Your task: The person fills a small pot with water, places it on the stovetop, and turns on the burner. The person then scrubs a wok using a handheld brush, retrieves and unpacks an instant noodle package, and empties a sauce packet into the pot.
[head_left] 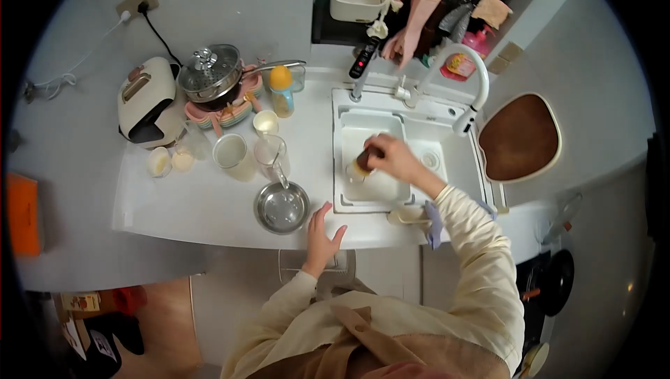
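Over the white basin in the sink, my right hand is closed round a dark-handled brush, its pale end pointing down into the basin. My left hand hangs at the counter's front edge, fingers apart and holding nothing. Just left of it stands a round steel bowl. Behind the bowl are a glass jug with its handle toward the bowl, and a wide cup. What lies under the brush is hard to make out.
A white faucet arches over the sink's right side. At the back left stand a lidded pan, a white appliance and a yellow-topped bottle. A brown board leans at the right. A pale-handled item lies at the sink's front edge.
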Tool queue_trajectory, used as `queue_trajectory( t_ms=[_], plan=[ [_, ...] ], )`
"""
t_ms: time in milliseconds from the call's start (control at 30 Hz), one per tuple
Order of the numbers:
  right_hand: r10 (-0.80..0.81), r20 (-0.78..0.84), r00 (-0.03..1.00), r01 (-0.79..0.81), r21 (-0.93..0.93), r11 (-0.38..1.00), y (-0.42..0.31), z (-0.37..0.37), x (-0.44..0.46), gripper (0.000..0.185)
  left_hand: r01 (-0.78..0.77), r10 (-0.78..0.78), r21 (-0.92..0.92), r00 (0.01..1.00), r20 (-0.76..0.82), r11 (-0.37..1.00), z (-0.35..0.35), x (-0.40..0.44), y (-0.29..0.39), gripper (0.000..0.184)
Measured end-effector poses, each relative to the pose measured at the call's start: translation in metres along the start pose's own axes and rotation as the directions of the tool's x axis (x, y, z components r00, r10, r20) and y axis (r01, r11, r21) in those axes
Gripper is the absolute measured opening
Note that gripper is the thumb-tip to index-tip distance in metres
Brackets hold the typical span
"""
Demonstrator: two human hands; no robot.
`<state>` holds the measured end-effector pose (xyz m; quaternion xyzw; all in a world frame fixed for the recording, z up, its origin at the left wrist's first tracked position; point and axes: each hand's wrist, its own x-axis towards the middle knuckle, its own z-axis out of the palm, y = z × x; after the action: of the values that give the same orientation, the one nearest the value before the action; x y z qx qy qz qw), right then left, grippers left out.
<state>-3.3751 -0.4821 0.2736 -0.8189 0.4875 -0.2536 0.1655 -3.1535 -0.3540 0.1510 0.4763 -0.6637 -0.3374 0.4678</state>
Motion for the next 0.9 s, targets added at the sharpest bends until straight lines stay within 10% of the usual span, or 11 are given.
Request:
queue_trajectory(
  t_ms=[400, 567, 900],
  plan=[
    [-0.403, 0.073, 0.912, 0.408, -0.246, 0.879, 0.048, -0.071, 0.302, 0.031, 0.221, -0.195, 0.066, 0.942, -0.271, 0.973, -0.007, -0.044, 0.048, 0.037],
    [-0.119, 0.365, 0.924, 0.330, -0.598, 0.730, 0.101, -0.030, 0.344, 0.043, 0.306, -0.235, 0.091, 0.862, -0.450, 0.948, -0.021, -0.066, 0.055, 0.032],
    [0.216, 0.357, 0.909, 0.131, -0.736, 0.664, 0.203, 0.002, 0.393, 0.044, 0.546, -0.293, 0.169, 0.655, -0.696, 0.820, -0.038, -0.102, 0.068, 0.044]
  ],
)
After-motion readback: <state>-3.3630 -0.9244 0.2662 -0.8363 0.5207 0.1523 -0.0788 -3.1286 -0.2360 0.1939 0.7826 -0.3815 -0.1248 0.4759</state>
